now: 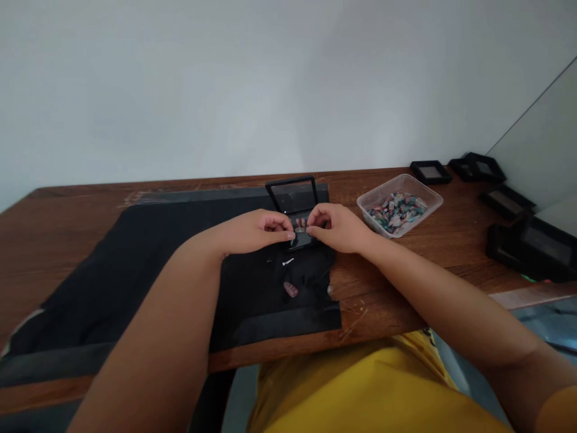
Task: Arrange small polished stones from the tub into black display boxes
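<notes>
An open black case [295, 210] with a framed clear lid raised stands on a dark cloth. Small pinkish pieces [300, 223] lie inside it. My left hand [267, 231] is at the case's left side, thumb and fingers pinched together; anything between them is too small to name. From the right, my right hand [332, 227] reaches over the case with its thumb and forefinger close together, and what they grip is hidden. A pink piece [291, 290] and a small whitish piece [288, 261] lie on the cloth in front of the case.
The dark cloth [148, 252] covers much of the wooden table [383, 294]. A clear plastic tub [433, 207] of colourful small pieces is right of my right hand. Black framed cases [430, 172] sit along the back and right edge. A pale wall [202, 90] rises behind.
</notes>
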Available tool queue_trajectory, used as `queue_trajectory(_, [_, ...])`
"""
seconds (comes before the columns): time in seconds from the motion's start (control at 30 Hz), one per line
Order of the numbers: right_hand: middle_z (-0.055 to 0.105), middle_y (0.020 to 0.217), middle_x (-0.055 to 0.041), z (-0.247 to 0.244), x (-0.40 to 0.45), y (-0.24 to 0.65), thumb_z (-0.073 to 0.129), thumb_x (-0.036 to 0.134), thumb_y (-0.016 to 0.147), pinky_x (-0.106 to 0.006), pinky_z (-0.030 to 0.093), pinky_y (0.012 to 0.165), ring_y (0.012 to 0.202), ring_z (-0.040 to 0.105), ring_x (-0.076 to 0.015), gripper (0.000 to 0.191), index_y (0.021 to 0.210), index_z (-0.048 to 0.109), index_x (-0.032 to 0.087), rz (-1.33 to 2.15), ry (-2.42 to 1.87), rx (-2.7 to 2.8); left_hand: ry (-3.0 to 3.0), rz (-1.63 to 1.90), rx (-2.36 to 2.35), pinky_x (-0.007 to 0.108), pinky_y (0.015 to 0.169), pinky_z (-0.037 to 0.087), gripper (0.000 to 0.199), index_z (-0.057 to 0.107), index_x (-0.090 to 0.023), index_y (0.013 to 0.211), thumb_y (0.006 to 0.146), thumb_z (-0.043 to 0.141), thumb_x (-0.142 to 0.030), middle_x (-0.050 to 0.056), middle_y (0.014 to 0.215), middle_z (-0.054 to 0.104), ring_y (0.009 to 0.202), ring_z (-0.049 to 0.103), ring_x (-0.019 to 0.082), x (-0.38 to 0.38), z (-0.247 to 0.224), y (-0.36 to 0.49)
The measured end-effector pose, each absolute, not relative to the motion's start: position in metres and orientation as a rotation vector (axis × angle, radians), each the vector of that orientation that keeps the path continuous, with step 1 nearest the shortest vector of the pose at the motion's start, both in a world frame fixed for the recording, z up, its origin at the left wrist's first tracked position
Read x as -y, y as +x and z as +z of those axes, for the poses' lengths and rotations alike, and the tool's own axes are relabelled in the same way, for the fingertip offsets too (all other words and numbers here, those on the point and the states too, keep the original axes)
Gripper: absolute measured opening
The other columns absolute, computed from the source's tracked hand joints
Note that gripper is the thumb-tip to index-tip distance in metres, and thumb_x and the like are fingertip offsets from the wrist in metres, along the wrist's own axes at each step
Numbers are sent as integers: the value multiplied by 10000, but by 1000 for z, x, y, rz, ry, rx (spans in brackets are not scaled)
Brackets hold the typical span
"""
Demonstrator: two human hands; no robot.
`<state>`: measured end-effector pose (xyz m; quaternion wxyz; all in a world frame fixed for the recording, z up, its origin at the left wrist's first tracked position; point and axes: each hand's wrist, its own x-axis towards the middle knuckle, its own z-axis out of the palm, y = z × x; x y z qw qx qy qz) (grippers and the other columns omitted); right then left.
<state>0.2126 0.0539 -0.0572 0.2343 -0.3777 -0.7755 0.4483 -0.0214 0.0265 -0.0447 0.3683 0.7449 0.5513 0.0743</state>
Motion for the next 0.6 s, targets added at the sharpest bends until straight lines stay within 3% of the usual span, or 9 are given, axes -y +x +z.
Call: queue_trajectory(0.6, [723,814,4,-56,-54,213,710,150,827,-269,465,731,768,663,-139,94,805,629,191,1219,-1058,2119,1925,163,-1559,275,564,346,418,676,-212,850,792,647,-625,0,654,585,597,494,150,-21,-33,-20])
